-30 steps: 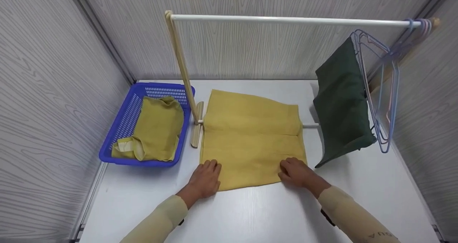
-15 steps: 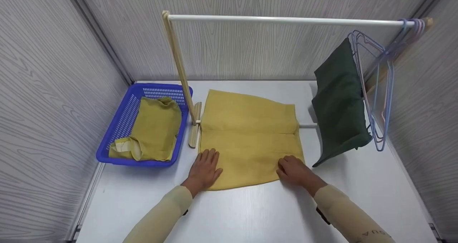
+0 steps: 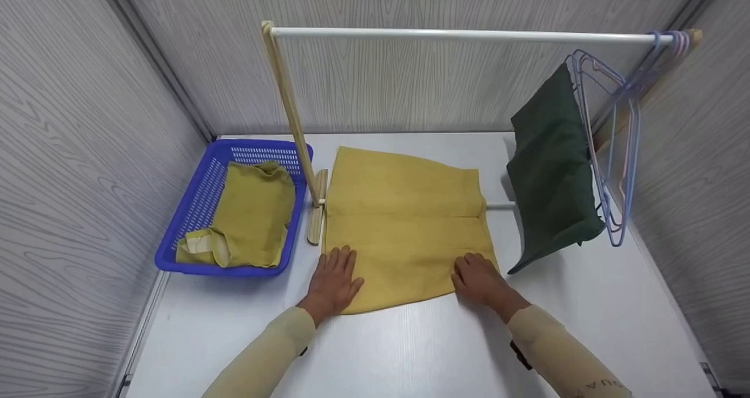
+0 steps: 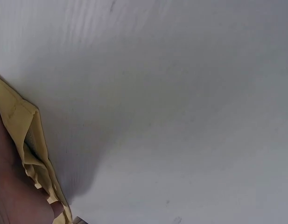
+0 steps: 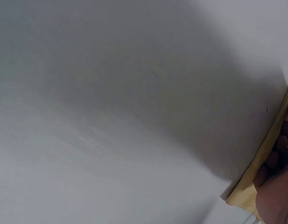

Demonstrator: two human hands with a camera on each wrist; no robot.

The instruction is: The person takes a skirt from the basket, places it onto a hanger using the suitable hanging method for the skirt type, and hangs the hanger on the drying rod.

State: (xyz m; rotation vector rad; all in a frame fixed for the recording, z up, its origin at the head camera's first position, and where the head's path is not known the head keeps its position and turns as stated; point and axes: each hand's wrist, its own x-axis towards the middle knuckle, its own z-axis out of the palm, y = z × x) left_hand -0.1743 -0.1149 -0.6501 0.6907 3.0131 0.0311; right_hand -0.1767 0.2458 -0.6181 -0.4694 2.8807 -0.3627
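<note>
A mustard-yellow cloth (image 3: 404,234) lies spread on the white table, with a crosswise crease through its middle. My left hand (image 3: 333,281) rests palm down on its near left corner, fingers straight and thumb out to the side. At the near right side, my right hand (image 3: 477,278) holds the cloth with curled fingers. In the left wrist view, folded layers of the cloth edge (image 4: 20,116) show beside the hand (image 4: 15,200). The right wrist view has curled fingers (image 5: 273,161) against the cloth's border (image 5: 246,189).
A blue basket (image 3: 176,222) with another yellow cloth (image 3: 255,210) stands at left. Behind the cloth rises a rack with a white rail (image 3: 469,34) and wooden post (image 3: 287,105). At right hang several hangers (image 3: 630,163) and a dark green cloth (image 3: 551,169).
My left hand, curled at the near left edge, has moved slightly up the cloth and flattened its fingers on it. My right hand stays at its side. The whole view shifts slightly.
</note>
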